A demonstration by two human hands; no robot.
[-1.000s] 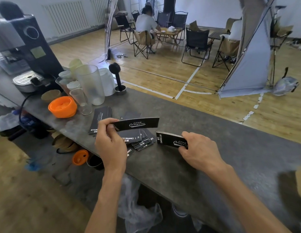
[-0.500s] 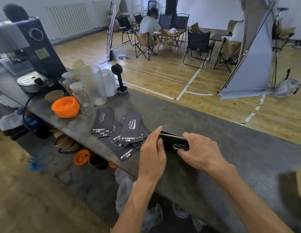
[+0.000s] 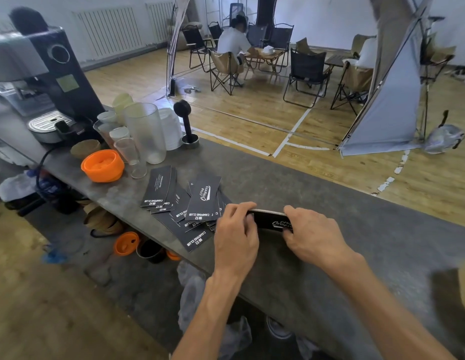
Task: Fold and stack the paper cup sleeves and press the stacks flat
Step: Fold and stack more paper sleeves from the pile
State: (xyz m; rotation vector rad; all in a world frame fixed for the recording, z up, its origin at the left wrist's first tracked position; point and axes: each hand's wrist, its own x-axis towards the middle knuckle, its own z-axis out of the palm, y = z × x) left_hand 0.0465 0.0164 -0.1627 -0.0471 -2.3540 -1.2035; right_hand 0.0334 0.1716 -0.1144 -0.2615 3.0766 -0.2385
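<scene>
Both hands gripped one small stack of folded sleeves (image 3: pixel 269 220), left hand (image 3: pixel 235 236) and right hand (image 3: pixel 313 233) pinching opposite ends, just above the desk (image 3: pixel 369 242). Thin card (light, springy, probably slippery) seemed best held at the ends. Loose sleeves (image 3: pixel 202 201) lay fanned just left.
</scene>
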